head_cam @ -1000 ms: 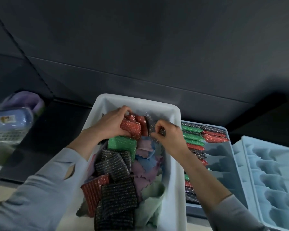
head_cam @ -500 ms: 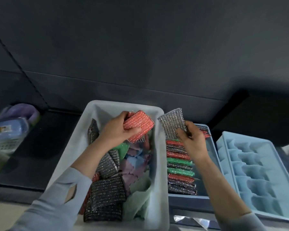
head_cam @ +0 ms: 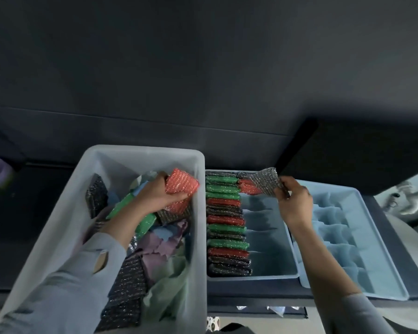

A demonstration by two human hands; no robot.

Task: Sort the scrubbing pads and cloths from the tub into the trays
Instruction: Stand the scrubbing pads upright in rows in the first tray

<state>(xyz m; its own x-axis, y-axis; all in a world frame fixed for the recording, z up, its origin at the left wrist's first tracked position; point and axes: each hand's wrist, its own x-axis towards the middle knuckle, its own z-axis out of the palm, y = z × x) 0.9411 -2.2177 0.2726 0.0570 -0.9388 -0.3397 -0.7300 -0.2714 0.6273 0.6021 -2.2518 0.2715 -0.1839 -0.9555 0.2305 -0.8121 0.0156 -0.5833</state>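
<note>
A pale grey rectangular plastic tub (head_cam: 198, 213) is seen at the left, crowded with glittery pads and pastel cloths (head_cam: 165, 239). Inside it, near its right wall, a red glittery scrubbing pad (head_cam: 182, 186) is clasped by the left hand (head_cam: 155, 194). Just beside the tub, a light blue divided tray (head_cam: 270, 277) is filled along its left column with green, red and black pads (head_cam: 225, 225); its right slots are left open. Above its far edge, a silver-grey mesh scrubbing pad (head_cam: 266, 180) is pinched by the right hand (head_cam: 293, 201). A second light blue divided tray (head_cam: 362, 239) is set alongside, overlapping the first tray's right rim.
</note>
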